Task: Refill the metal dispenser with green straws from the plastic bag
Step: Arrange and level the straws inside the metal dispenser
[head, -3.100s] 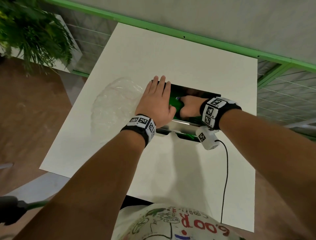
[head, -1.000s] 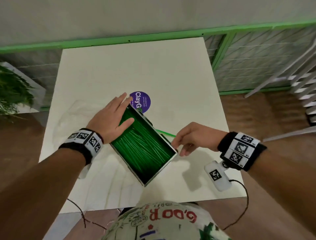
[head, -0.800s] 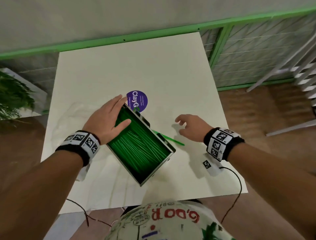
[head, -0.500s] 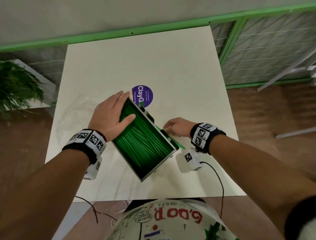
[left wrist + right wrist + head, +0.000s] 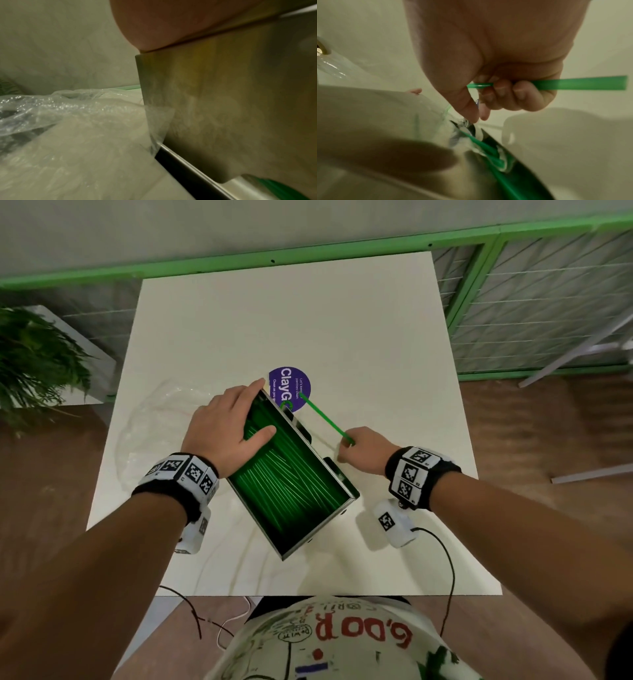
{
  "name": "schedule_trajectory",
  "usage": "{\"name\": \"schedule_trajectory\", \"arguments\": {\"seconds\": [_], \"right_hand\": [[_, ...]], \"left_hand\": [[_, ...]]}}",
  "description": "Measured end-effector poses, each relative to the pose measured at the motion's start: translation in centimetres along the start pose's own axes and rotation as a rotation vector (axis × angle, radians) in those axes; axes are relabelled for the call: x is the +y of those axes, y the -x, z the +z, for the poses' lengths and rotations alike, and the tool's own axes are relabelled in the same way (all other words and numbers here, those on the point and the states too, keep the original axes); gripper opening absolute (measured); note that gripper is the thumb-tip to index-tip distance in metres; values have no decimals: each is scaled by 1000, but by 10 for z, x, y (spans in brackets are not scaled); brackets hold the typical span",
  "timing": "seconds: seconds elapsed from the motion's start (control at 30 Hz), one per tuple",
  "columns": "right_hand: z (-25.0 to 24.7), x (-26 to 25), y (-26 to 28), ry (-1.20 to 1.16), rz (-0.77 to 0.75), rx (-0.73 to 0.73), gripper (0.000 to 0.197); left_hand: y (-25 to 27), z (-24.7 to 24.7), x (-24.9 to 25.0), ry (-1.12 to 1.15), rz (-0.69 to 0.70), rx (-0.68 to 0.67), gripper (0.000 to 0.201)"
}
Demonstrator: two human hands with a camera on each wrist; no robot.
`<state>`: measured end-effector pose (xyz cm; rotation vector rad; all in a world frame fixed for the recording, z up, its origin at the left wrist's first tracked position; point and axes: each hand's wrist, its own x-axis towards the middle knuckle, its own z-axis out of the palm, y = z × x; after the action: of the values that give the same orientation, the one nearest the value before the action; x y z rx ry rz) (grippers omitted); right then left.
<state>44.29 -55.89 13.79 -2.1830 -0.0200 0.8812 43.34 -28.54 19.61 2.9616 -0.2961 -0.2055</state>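
Note:
The metal dispenser (image 5: 346,488) lies open and askew on the white table (image 5: 342,313), packed with green straws (image 5: 291,484). My left hand (image 5: 227,426) lies flat on its far left corner, fingers straight, thumb on the straws. In the left wrist view the palm (image 5: 171,23) presses on the dispenser's steel wall (image 5: 231,101). My right hand (image 5: 363,451), just right of the dispenser, grips a single green straw (image 5: 323,419) that slants up toward a purple sticker. In the right wrist view its curled fingers (image 5: 510,94) close round the straw (image 5: 573,84). The clear plastic bag (image 5: 150,419) lies crumpled at the left.
A round purple sticker (image 5: 291,386) sits on the table just beyond the dispenser. A green railing (image 5: 239,265) runs behind the table, and a plant (image 5: 30,364) stands at the far left. Camera cables (image 5: 445,559) hang off the near edge.
A loose straw lay on the table right of the dispenser; my right hand reached down, closed on it and lifted it. The left hand stayed on the dispenser.

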Motion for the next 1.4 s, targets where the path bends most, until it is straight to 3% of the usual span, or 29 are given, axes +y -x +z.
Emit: {"name": "schedule_trajectory", "arguments": {"seconds": [0.23, 0.37, 0.47, 0.63, 1.0, 1.1, 1.3, 1.4], "right_hand": [[13, -27, -10, -22, 27, -175, 13], [9, -29, -16, -8, 61, -189, 17], [6, -29, -20, 14, 53, -212, 7], [6, -33, -21, 58, 6, -236, 6], [0, -26, -32, -91, 144, -395, 12], [-3, -17, -33, -94, 115, -394, 10], [-1, -15, -22, -47, 1, -245, 4], [-3, -10, -8, 65, -39, -234, 14]], "left_hand": [[0, 0, 1, -13, -5, -4, 82], [-1, 2, 0, -14, -8, 6, 80], [0, 3, 0, -12, -5, 11, 80], [-1, 3, -1, -19, -4, 15, 80], [0, 2, 0, 11, -13, 24, 80], [0, 3, 0, 15, -17, 25, 80], [0, 4, -2, 22, -9, 29, 79], [0, 4, -3, 29, -2, 35, 78]]}}
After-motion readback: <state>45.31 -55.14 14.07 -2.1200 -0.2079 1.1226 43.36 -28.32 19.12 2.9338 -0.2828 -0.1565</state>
